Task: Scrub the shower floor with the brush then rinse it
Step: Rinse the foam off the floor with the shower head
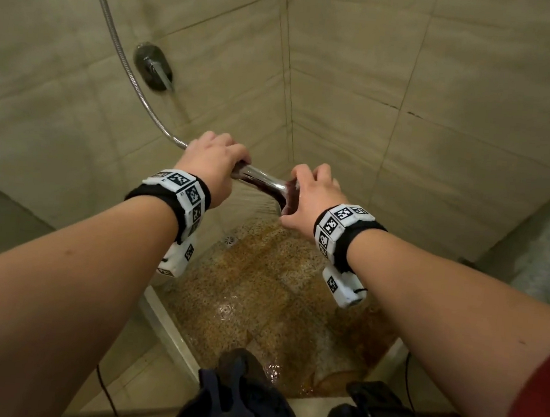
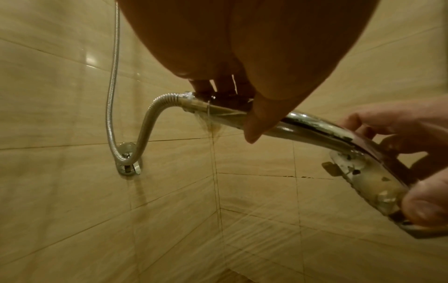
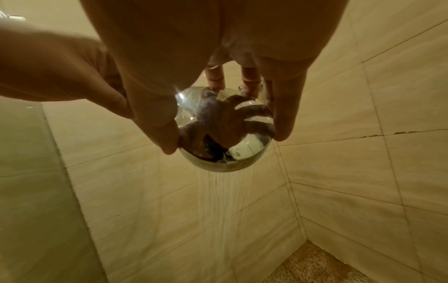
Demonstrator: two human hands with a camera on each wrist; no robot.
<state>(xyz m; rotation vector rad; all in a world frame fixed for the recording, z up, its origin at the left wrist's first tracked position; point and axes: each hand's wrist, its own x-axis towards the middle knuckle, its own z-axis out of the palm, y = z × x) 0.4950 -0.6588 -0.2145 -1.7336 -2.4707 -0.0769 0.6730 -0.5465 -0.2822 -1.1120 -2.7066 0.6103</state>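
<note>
Left hand wrapped round shower head handle; right hand fingers curled on its round face, steadying. Water falling onto shower floor, wet, brownish. Brush not visible. Judgement: sweep spray toward drain, keep head low. Walls close on two sides; hose limits reach.

Chrome shower head held level above shower floor, spraying water downward. Floor: speckled brown stone, wet, glistening, small round drain near back wall.
</note>
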